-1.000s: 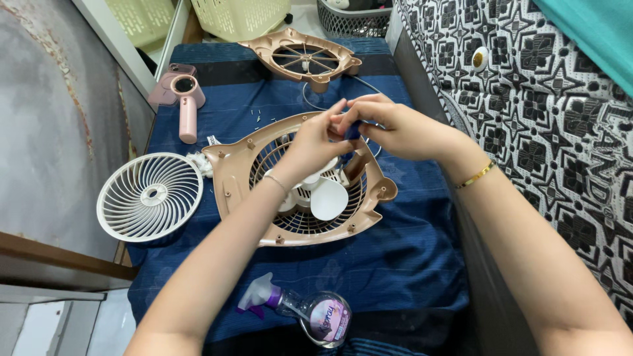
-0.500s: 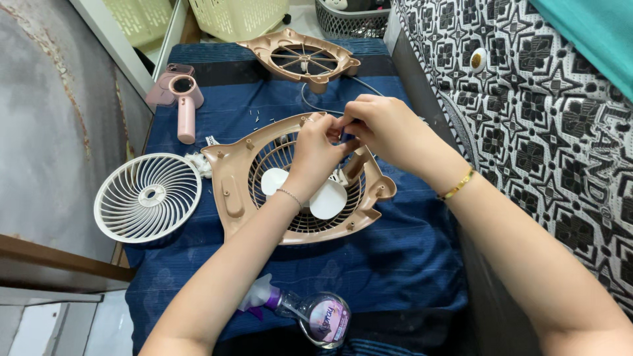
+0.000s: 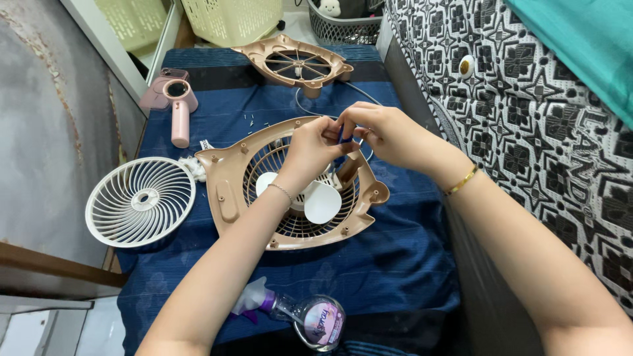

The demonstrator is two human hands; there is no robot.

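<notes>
Blue small part [image 3: 341, 136] pinched by both hands [image 3: 349, 135] above tan fan housing [image 3: 227, 191]; white grille [image 3: 140, 201] lies left.

Matt tan plastic fan housing [image 3: 227, 191] on ribbed blue cloth [image 3: 395, 264].

Two bare forearms reach forward from the bottom of the frame and converge. The left hand [image 3: 310, 148], a thin chain bracelet at its wrist, has its fingers curled and pinched together. The right hand [image 3: 389, 135], a gold bangle at its wrist, meets it fingertip to fingertip, with its own fingers bent inward in a matching pinch.
</notes>
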